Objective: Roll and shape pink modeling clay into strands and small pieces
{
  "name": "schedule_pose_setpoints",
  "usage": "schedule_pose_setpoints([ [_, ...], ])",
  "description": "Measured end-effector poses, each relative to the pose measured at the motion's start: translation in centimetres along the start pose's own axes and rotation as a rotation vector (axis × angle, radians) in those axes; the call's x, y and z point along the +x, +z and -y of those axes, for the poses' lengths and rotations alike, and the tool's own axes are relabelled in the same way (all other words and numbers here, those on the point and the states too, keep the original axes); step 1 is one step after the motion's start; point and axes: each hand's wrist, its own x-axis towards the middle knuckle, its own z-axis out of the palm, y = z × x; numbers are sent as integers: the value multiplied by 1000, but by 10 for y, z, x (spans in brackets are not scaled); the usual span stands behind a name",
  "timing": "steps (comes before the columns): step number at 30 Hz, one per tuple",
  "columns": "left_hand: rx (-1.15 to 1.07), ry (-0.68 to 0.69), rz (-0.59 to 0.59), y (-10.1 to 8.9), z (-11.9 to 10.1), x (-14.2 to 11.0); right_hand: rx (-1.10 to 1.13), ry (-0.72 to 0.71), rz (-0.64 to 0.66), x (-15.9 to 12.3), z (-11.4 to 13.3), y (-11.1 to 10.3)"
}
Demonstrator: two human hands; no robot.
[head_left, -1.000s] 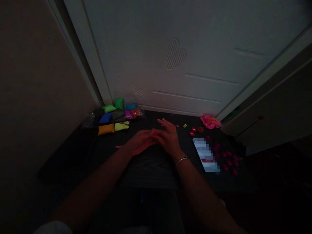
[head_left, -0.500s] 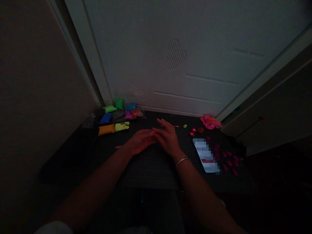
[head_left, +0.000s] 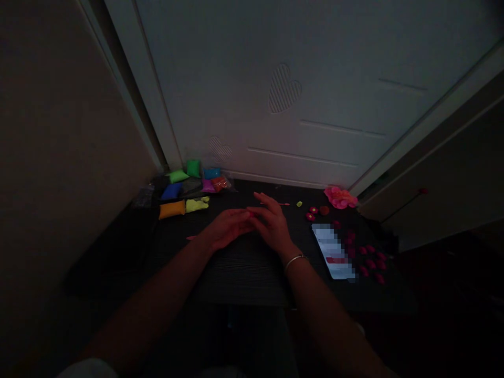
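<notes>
Over the middle of the dark table, my left hand (head_left: 230, 229) and my right hand (head_left: 274, 224) meet at the fingertips. Between them is a small pinkish-red lump of modelling clay (head_left: 251, 214), mostly covered by the fingers. Both hands are closed on it, the right one with its outer fingers lifted and stretched out. A bracelet circles my right wrist. Behind the right fingers lies a thin pink tool (head_left: 284, 204), and a pink tool end (head_left: 191, 238) sticks out beside my left wrist.
Several coloured clay packets, among them an orange one (head_left: 172, 209), lie at the back left. To the right are a lit phone (head_left: 333, 252), several dark pink clay pieces (head_left: 370, 263), two small flowers (head_left: 313, 210), a brown-red lump (head_left: 324, 210) and a big pink flower (head_left: 340, 198). A white panel (head_left: 244, 105) rises behind.
</notes>
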Motion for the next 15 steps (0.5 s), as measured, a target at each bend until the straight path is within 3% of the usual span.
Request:
schedule_pose_setpoints([
  [8,81,22,-21,0,-2,-1,50,29,-15,2,5,-1],
  [11,275,106,-191,-1,-6,1,106,190,-90,4,2,-2],
  [13,535,170,-331,-3,-8,2,174,366,-132,4,-4,-2],
  [15,846,204,-380,-7,-8,4,279,572,-143,4,-12,-1],
])
